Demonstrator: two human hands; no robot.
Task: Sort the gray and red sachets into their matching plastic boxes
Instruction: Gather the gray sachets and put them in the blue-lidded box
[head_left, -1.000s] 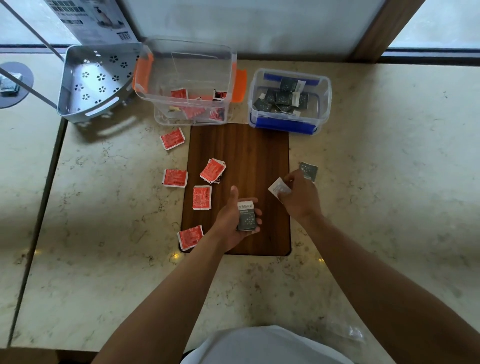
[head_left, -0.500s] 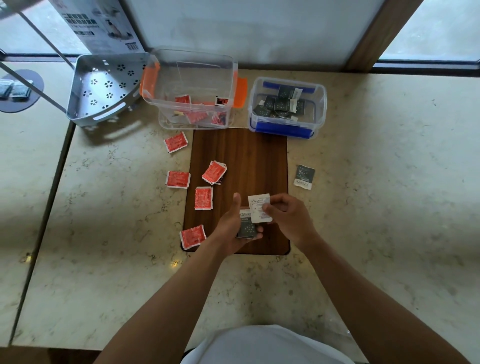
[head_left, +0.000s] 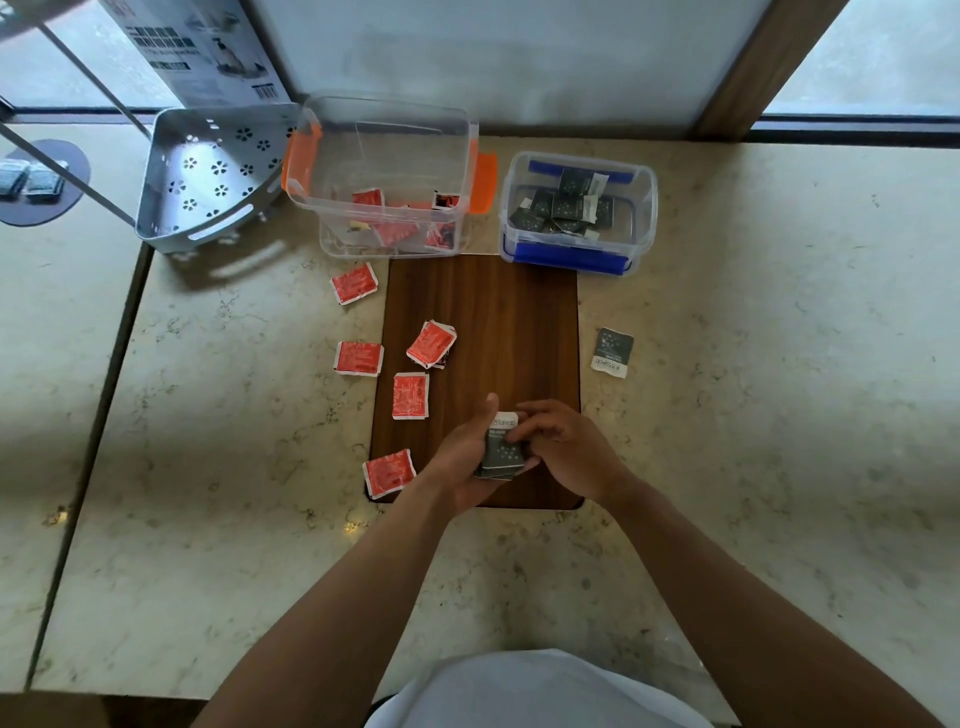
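Both hands — left hand (head_left: 460, 462), right hand (head_left: 563, 449) — grip flat gray sachets (head_left: 501, 452) (stacked).

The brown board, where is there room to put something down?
The wooden board is bare along its far and right parts, below the blue-latched box and toward the lone gray sachet. Its left side is crowded with red sachets; both hands fill the near end.

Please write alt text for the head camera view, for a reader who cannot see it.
Both hands, left hand and right hand, hold a small stack of gray sachets over a wooden board. Red sachets lie scattered left.
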